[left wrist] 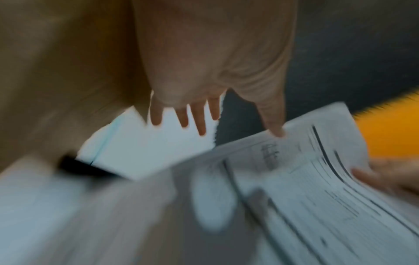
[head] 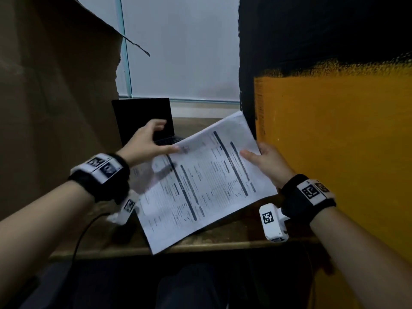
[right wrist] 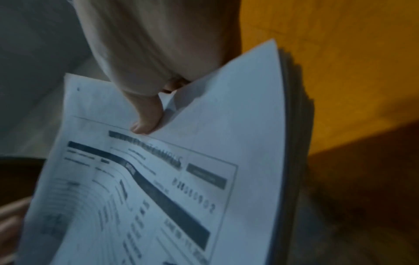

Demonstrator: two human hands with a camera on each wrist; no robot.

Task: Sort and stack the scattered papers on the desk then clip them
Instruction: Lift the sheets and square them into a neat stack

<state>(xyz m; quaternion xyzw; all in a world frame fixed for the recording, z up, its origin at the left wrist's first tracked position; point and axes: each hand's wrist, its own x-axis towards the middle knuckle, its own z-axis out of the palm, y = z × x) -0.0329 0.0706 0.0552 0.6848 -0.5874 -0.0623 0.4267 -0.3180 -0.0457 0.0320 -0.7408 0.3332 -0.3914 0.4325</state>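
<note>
A stack of printed forms [head: 200, 186] hangs tilted above the wooden desk [head: 223, 241]. My right hand [head: 263, 157] grips its right edge, thumb [right wrist: 145, 123] on the top sheet and fingers hidden underneath. In the right wrist view the papers [right wrist: 181, 179] show several layered edges. My left hand [head: 166, 139] is at the stack's far left corner. Its fingers [left wrist: 199, 118] are spread straight, and only the thumb tip [left wrist: 277, 132] touches the papers [left wrist: 306, 188]. A lower sheet [head: 140, 175] juts out to the left beneath my left wrist.
An open laptop [head: 145, 121] with a dark screen stands at the back of the desk. A cardboard box [head: 55, 108] walls the left side, and a yellow and black panel [head: 334, 152] walls the right. A black cable [head: 82, 237] runs off the front left edge.
</note>
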